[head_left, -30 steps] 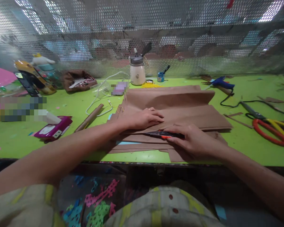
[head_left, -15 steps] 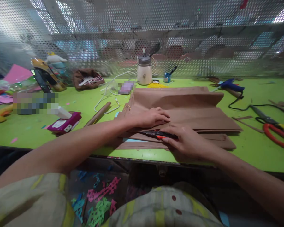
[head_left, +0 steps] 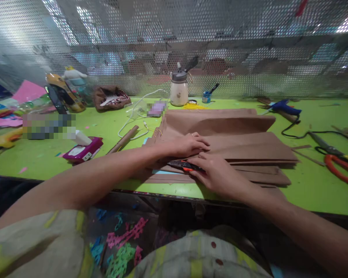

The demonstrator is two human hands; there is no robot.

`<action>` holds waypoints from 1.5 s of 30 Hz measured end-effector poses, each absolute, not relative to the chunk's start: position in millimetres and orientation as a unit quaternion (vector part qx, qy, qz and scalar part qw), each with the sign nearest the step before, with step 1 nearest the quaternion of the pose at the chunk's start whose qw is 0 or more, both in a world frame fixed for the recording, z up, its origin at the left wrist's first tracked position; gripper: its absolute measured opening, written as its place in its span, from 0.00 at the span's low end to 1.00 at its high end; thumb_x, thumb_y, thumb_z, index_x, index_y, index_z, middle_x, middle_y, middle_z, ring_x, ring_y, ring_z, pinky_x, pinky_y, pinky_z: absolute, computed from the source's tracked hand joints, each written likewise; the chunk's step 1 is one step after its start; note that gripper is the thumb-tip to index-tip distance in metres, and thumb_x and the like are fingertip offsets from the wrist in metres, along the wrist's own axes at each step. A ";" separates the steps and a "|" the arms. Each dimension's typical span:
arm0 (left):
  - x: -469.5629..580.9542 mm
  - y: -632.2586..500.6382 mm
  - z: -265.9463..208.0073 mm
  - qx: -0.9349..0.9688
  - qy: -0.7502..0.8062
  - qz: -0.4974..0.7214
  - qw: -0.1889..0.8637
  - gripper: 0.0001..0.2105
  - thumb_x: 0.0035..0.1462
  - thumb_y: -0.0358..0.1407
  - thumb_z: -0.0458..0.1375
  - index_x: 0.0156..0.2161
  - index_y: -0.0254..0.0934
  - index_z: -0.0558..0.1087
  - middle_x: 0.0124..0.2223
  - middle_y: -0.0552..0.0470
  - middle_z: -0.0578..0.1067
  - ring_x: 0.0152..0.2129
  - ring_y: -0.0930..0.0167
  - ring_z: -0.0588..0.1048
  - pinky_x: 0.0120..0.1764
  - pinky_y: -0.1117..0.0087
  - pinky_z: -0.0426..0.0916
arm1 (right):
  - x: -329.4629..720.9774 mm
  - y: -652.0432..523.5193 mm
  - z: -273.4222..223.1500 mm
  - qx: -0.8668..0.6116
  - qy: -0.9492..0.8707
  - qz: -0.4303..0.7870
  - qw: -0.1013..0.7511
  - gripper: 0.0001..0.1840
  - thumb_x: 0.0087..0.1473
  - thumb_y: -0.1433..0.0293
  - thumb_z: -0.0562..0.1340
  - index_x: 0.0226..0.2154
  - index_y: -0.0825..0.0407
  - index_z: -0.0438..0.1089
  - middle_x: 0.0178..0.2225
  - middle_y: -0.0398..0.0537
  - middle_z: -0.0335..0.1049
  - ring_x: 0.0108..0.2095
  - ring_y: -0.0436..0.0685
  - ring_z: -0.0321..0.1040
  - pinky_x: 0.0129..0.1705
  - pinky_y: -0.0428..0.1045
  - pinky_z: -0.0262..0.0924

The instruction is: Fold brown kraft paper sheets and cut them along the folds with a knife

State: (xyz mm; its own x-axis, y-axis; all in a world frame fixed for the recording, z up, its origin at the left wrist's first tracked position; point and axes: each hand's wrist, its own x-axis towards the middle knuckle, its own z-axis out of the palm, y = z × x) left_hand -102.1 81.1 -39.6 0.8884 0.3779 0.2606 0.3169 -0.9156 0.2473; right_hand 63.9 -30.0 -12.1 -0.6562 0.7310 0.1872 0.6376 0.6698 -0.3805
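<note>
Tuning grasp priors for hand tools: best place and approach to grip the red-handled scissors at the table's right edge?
Probably by the handle loops. The red-handled scissors lie flat on the green table, loops toward the near right, dark blades pointing back-left toward the black cable. Come from above on the near-right side; the loops look like the widest part and keep fingers off the blades. Part of the handles is cut off by the picture's edge.

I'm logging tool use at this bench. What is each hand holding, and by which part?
The right hand grips a black and orange cutter by its rear handle. The left hand holds nothing; it presses flat on the brown paper.
</note>
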 end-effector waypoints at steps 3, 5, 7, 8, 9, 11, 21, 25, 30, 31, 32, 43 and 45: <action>-102.0 79.5 -36.5 0.966 0.180 0.149 0.110 0.14 0.62 0.31 0.50 0.49 0.36 0.74 0.53 0.43 0.73 0.47 0.65 0.67 0.51 0.60 0.61 | 61.3 -31.4 -12.5 -0.392 -0.897 0.137 0.152 0.16 0.61 0.66 0.55 0.48 0.50 0.71 0.45 0.55 0.71 0.45 0.60 0.68 0.44 0.53 0.61; -102.0 78.7 -34.6 0.966 0.180 0.143 0.115 0.14 0.61 0.30 0.51 0.50 0.36 0.73 0.53 0.43 0.72 0.48 0.65 0.67 0.51 0.62 0.61 | 60.1 -31.9 -13.2 -0.398 -0.895 0.135 0.149 0.16 0.61 0.66 0.55 0.48 0.50 0.71 0.45 0.55 0.70 0.45 0.60 0.68 0.44 0.52 0.60; -101.9 78.6 -33.4 0.966 0.185 0.135 0.117 0.15 0.61 0.30 0.51 0.50 0.37 0.73 0.54 0.44 0.72 0.48 0.66 0.66 0.52 0.62 0.61 | 59.4 -32.4 -13.8 -0.399 -0.894 0.135 0.152 0.16 0.61 0.65 0.55 0.48 0.49 0.71 0.46 0.54 0.70 0.46 0.60 0.67 0.45 0.52 0.60; -101.8 78.7 -33.1 0.966 0.188 0.133 0.118 0.15 0.62 0.30 0.50 0.50 0.37 0.73 0.54 0.44 0.72 0.48 0.66 0.66 0.52 0.62 0.60 | 59.2 -32.8 -13.9 -0.399 -0.894 0.135 0.154 0.16 0.61 0.65 0.55 0.49 0.49 0.70 0.46 0.54 0.70 0.46 0.61 0.67 0.45 0.52 0.60; -101.7 78.9 -32.8 0.966 0.190 0.130 0.119 0.15 0.62 0.30 0.50 0.50 0.38 0.73 0.54 0.45 0.72 0.48 0.67 0.66 0.52 0.62 0.60 | 59.2 -33.4 -13.9 -0.399 -0.893 0.136 0.155 0.16 0.61 0.65 0.55 0.49 0.49 0.70 0.46 0.54 0.70 0.47 0.61 0.67 0.45 0.52 0.60; -101.3 78.7 -32.0 0.966 0.189 0.125 0.122 0.15 0.63 0.31 0.48 0.50 0.37 0.73 0.54 0.44 0.72 0.48 0.67 0.67 0.52 0.61 0.61 | 59.5 -35.0 -13.5 -0.400 -0.893 0.139 0.153 0.17 0.61 0.66 0.55 0.50 0.50 0.69 0.46 0.55 0.70 0.46 0.61 0.67 0.44 0.52 0.60; -102.0 75.4 -31.2 0.967 0.187 0.136 0.110 0.15 0.64 0.32 0.47 0.50 0.37 0.73 0.54 0.44 0.72 0.48 0.67 0.67 0.53 0.61 0.60 | 48.3 -42.8 -13.0 -0.389 -0.895 0.155 0.156 0.18 0.61 0.65 0.54 0.52 0.48 0.67 0.44 0.54 0.70 0.43 0.59 0.67 0.42 0.51 0.59; -100.6 72.2 -28.4 0.966 0.195 0.133 0.106 0.15 0.65 0.33 0.47 0.50 0.38 0.73 0.54 0.45 0.72 0.48 0.68 0.67 0.54 0.61 0.59 | 40.4 -54.6 -9.2 -0.360 -0.904 0.168 0.156 0.17 0.61 0.67 0.53 0.50 0.49 0.69 0.39 0.52 0.70 0.38 0.57 0.67 0.39 0.50 0.57; -100.6 69.7 -22.2 0.968 0.199 0.120 0.093 0.15 0.66 0.35 0.46 0.51 0.38 0.73 0.54 0.45 0.72 0.48 0.67 0.67 0.52 0.61 0.61 | 92.3 -85.1 7.4 -0.345 -0.912 0.187 0.116 0.14 0.61 0.67 0.54 0.47 0.48 0.70 0.36 0.49 0.68 0.33 0.54 0.65 0.34 0.48 0.58; -101.3 70.4 -21.9 0.968 0.202 0.116 0.090 0.16 0.66 0.35 0.46 0.51 0.38 0.73 0.54 0.45 0.72 0.48 0.67 0.67 0.52 0.61 0.61 | 113.0 -90.9 11.6 -0.345 -0.911 0.197 0.113 0.14 0.61 0.67 0.54 0.48 0.47 0.69 0.36 0.49 0.69 0.34 0.54 0.66 0.34 0.47 0.59; -102.1 71.2 -21.8 0.969 0.204 0.113 0.086 0.16 0.66 0.36 0.45 0.51 0.39 0.73 0.54 0.45 0.72 0.48 0.67 0.67 0.52 0.61 0.61 | 136.0 -95.1 15.4 -0.353 -0.906 0.204 0.118 0.16 0.61 0.68 0.54 0.50 0.46 0.68 0.38 0.49 0.69 0.36 0.53 0.67 0.35 0.47 0.60; -74.8 44.3 3.3 0.940 0.334 0.050 0.045 0.25 0.58 0.54 0.50 0.50 0.37 0.72 0.54 0.42 0.70 0.48 0.59 0.70 0.50 0.60 0.63 | 334.7 31.2 -35.4 -0.698 -0.638 -0.013 0.325 0.30 0.54 0.58 0.57 0.55 0.56 0.64 0.33 0.54 0.75 0.31 0.60 0.71 0.36 0.55 0.66; -66.9 38.7 0.4 0.930 0.363 0.049 0.017 0.31 0.54 0.58 0.51 0.55 0.37 0.68 0.57 0.39 0.67 0.50 0.55 0.68 0.51 0.55 0.62 | 336.8 48.6 -46.4 -0.700 -0.654 -0.029 0.286 0.28 0.55 0.60 0.56 0.54 0.58 0.64 0.38 0.58 0.74 0.37 0.62 0.70 0.43 0.58 0.65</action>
State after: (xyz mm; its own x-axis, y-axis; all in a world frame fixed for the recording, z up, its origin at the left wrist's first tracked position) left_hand -66.9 38.7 0.4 0.7310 0.6778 0.0792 0.6743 -0.7353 0.0685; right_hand 336.8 48.6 -46.4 0.1422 0.8986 0.4151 0.9320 0.0196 -0.3619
